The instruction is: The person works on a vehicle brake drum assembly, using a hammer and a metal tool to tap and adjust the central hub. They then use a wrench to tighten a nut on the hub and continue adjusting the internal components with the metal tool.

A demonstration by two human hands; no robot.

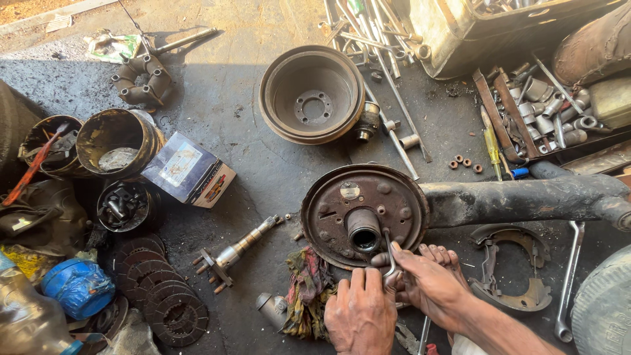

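A rusty round brake backing plate [342,197] with a dark hub tube [363,230] at its middle stands on the end of a black axle housing [526,197]. My left hand [360,312] rests at the plate's lower edge, its fingers curled down. My right hand [430,279] is closed around a thin metal wrench [390,253] that points up at the plate just right of the hub. The two hands touch each other below the plate.
A brake drum [312,92] lies behind the plate. An axle shaft [236,250], a rag [305,289], clutch discs [164,296], a cardboard box [187,169], cans [118,141], brake shoes [506,263], a spanner [570,276], sockets [552,112] and a tyre [605,302] crowd the oily floor.
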